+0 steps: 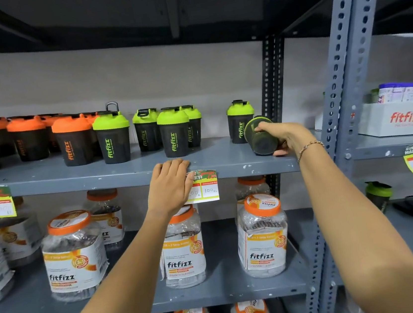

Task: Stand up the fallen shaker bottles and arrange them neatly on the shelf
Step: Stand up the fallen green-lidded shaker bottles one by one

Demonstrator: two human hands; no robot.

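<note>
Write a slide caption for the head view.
Right hand grasps a fallen green-lidded dark plastic shaker bottle on the grey metal shelf; left hand rests on the shelf edge.

the shelf (113, 171) under my left hand (169, 187) was grey painted metal, matt and chipped. the shaker bottle (260, 136) in my right hand (279, 135) was dark, smoky plastic with a dull sheen. the price tag (205, 186) was glossy printed paper.

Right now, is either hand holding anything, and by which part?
The right hand grips the tipped shaker bottle around its body. The left hand rests on the shelf edge.
</note>
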